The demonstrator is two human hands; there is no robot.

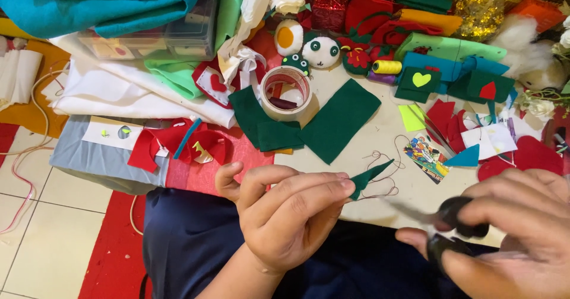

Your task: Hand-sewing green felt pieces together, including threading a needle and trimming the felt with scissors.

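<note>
A left hand [285, 216] pinched a small pointed scrap of dark green felt [369, 178] above the table [380, 133], while the right hand [510, 231] closed around black-handled scissors [451, 225], blades blurred and aimed at the scrap. With the fingertips so near the tip, a slip could nick them or spoil the piece. Nearby, a tape roll [286, 92] sat on larger green felt [341, 118]; a clear plastic box [160, 38] under teal cloth held contents too unclear to tell.
</note>
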